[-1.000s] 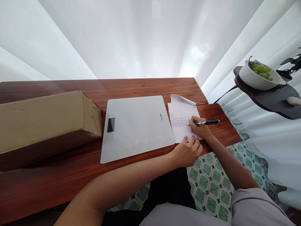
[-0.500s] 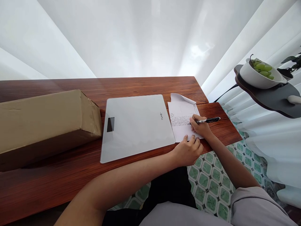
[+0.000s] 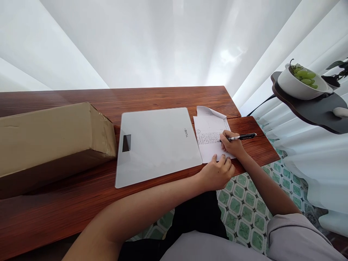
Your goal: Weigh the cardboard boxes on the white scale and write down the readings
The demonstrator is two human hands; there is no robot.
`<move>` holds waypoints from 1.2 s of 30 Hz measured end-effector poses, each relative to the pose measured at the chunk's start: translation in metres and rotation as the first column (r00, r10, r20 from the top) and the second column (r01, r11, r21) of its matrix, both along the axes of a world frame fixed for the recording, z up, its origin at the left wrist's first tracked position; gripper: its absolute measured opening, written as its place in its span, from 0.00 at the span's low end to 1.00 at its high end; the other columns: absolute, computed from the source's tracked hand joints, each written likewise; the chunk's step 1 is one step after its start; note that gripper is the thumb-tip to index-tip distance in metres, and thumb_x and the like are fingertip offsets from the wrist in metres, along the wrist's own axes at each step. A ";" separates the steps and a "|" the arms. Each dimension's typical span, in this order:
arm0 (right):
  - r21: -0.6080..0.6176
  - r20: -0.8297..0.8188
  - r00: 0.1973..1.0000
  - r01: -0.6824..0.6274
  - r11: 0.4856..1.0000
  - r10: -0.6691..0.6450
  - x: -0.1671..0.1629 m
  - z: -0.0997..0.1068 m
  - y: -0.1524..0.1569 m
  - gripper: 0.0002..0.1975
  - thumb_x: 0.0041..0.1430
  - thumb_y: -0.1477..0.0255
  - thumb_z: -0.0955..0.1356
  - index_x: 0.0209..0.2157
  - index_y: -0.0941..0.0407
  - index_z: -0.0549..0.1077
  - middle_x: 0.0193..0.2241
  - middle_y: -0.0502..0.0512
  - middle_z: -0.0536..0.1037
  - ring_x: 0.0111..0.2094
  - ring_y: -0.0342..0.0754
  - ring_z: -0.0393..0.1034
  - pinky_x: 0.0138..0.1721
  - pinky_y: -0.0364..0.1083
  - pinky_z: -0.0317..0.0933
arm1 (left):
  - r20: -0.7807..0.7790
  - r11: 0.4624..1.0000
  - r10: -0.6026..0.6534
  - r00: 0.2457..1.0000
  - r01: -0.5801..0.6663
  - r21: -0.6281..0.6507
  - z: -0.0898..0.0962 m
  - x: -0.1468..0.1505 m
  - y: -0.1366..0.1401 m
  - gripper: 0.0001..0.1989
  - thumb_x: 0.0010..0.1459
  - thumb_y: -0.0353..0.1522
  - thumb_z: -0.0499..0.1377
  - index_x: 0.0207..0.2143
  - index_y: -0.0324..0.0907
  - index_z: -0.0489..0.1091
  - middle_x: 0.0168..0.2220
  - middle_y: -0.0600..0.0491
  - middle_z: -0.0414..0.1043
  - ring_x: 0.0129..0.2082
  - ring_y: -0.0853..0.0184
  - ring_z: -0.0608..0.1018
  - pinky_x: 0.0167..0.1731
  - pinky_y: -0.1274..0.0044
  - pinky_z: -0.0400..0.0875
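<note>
A black pen (image 3: 246,136) is pinched in my right hand (image 3: 231,144), its tip down on a sheet of paper (image 3: 208,125) by the last line of handwriting. Several rows of small characters cover the sheet's middle, too small to read. The far edge of the paper curls up. My left hand (image 3: 218,172) lies at the sheet's near edge with its fingers stretched onto the paper. Just left of the paper is a flat white scale (image 3: 159,141) with a small dark display, its right edge next to the sheet.
A large cardboard box (image 3: 54,134) stands on the left of the brown wooden table (image 3: 168,95). To the right, a dark stand (image 3: 307,107) bears a white bowl (image 3: 299,88) of green grapes (image 3: 306,77). White curtains (image 3: 152,43) hang behind; green patterned tiles (image 3: 244,214) show below.
The view has shifted very slightly. My right hand and the pen have moved a tiny bit to the right along the written line. My left hand stays in place.
</note>
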State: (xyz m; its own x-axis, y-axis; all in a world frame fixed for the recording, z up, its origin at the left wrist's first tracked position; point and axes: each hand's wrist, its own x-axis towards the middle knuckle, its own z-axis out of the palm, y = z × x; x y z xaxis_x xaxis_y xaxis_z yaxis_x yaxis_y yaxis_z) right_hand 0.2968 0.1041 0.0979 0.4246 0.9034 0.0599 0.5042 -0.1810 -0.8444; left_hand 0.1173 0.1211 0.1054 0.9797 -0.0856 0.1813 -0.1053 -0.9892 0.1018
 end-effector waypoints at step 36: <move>0.008 0.041 0.998 -0.054 0.999 0.054 0.000 0.001 0.000 0.19 0.67 0.61 0.64 0.22 0.52 0.60 0.13 0.45 0.69 0.14 0.42 0.61 0.20 0.44 0.61 | 0.019 1.000 -0.001 1.000 0.002 -0.014 -0.002 0.001 0.000 0.17 0.65 0.31 0.48 0.49 0.31 0.69 0.51 0.36 0.71 0.50 0.50 0.73 0.48 0.57 0.71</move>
